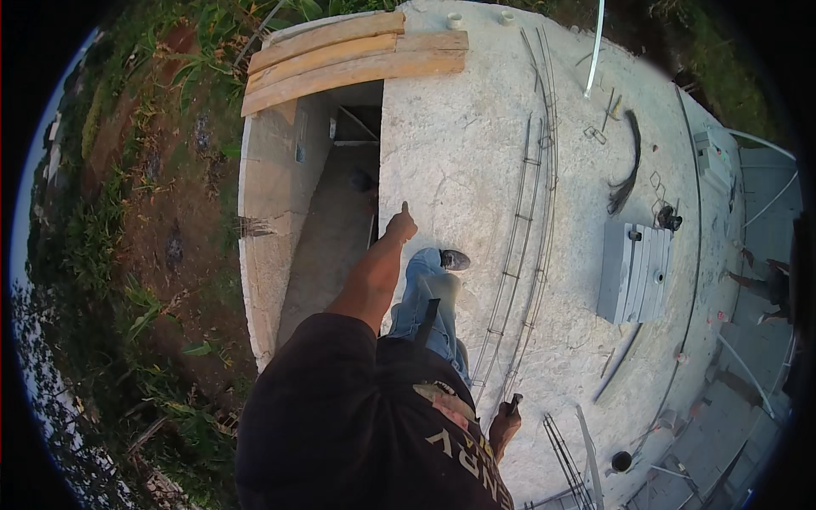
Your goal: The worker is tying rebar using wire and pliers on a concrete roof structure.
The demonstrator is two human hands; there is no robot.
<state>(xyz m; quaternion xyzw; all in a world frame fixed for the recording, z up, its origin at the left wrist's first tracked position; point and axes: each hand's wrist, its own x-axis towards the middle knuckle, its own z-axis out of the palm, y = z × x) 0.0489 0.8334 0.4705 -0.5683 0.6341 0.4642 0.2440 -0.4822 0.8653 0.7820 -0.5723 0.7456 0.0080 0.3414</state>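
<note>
My left hand [402,226] is stretched out ahead near the inner edge of the slab opening [336,204]. One finger points forward, the others are curled in, and nothing shows in them. Low down beside my body, my right hand [505,427] is closed around a short dark handle [514,403]; the rest of that object cannot be made out. Just right of my shoe [455,259], a long tied rebar frame [513,255] lies on the rough white concrete slab [442,161], its lower end close to my right hand.
Wooden boards [340,61] span the opening's far end. To the right are a grey block-like stack [636,272], a bundle of dark wire [631,166], loose rods [568,463] and a black bucket-like round thing [621,461]. Another person [769,285] is below the right edge; plants lie left.
</note>
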